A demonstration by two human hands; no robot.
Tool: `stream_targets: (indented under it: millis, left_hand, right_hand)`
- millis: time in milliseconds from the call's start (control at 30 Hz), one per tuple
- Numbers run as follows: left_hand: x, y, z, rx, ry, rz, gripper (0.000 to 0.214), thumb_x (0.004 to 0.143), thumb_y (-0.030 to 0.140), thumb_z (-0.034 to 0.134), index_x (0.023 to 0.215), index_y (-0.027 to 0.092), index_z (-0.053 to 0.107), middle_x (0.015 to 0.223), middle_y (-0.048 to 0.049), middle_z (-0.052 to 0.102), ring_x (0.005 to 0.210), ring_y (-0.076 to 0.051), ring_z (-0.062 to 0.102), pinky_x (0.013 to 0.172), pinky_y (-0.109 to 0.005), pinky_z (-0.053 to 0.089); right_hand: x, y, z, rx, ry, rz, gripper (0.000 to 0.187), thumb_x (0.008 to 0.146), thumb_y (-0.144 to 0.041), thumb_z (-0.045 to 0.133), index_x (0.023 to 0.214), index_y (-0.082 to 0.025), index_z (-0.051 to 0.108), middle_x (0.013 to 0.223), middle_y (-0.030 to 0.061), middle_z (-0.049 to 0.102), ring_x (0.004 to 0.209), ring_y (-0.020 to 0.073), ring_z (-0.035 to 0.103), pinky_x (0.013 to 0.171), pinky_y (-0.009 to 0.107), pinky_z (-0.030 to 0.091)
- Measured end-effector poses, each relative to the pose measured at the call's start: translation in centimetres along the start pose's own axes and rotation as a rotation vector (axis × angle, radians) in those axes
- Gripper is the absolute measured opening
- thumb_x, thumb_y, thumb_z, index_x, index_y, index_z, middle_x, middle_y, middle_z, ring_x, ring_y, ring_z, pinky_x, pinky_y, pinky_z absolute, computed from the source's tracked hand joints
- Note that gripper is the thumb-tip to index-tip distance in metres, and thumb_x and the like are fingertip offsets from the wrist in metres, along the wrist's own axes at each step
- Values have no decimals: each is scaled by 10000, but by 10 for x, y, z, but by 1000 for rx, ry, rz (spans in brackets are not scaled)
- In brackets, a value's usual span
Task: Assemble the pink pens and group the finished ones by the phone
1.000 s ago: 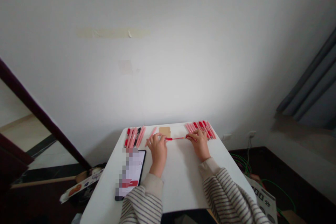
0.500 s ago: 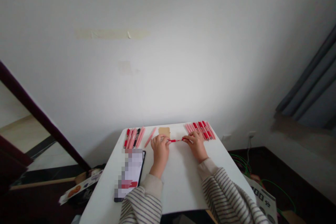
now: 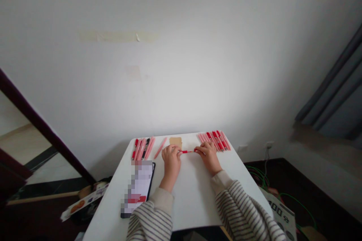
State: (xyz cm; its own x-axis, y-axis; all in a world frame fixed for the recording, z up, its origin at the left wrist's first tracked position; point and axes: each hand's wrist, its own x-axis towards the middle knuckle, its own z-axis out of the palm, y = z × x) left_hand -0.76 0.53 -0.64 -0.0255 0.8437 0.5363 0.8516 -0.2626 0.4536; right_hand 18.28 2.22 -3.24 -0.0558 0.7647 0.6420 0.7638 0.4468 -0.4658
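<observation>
red pen [image 3: 187,151], pinched between both hands' fingers [image 3: 178,152]

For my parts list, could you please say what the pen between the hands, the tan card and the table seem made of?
Pen: likely plastic, uniformly red; finish too small to judge. Card: probably cardboard, matte tan, flat. Table: smooth matte white top, perhaps laminate.

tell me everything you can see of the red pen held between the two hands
The red pen is thin and straight, red along the short stretch that shows, plastic by its look. It lies level and crosswise over the white table, toward its far edge. The left hand pinches one end and the right hand the other, hiding both tips. Whether it rests on the table cannot be told.
</observation>
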Motion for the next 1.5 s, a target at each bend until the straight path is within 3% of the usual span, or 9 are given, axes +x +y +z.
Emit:
stream_targets:
  millis: [300, 433, 767, 1500]
  left_hand:
    - [1, -9, -7, 173, 34, -135, 238, 770, 274, 650, 1003, 236, 677, 1107, -71, 611, 1101, -259, 475, 980, -453, 339]
    - [-1, -8, -10, 257, -1, -181, 205, 758, 296, 643, 947, 236, 693, 1110, -70, 602, 1094, -273, 463, 975, -488, 307]
    - [-1, -7, -10, 319, 0, -176, 167, 793, 258, 546, 811, 215, 707, 1100, -81, 602, 1073, -268, 447, 960, -504, 287]
    - [3, -1, -10, 154, 20, -172, 139, 822, 223, 571, 836, 258, 704, 1142, -53, 606, 1124, -268, 445, 997, -510, 289]
  right_hand:
    - [1, 1, 2, -33, 156, 73, 199, 893, -391, 581, 879, -302, 759, 879, 56, 610, 943, 231, 430, 832, 375, 331]
    - [1, 2, 2, -44, 205, 102, 212, 892, -402, 577, 864, -298, 761, 870, 63, 607, 947, 240, 426, 811, 374, 326]
    - [1, 0, 0, -34, 187, 89, 215, 896, -398, 570, 871, -297, 759, 869, 64, 599, 933, 235, 420, 802, 367, 332]
    - [0, 7, 2, -25, 163, 65, 202, 889, -385, 582, 854, -310, 767, 893, 66, 607, 948, 245, 426, 816, 373, 344]
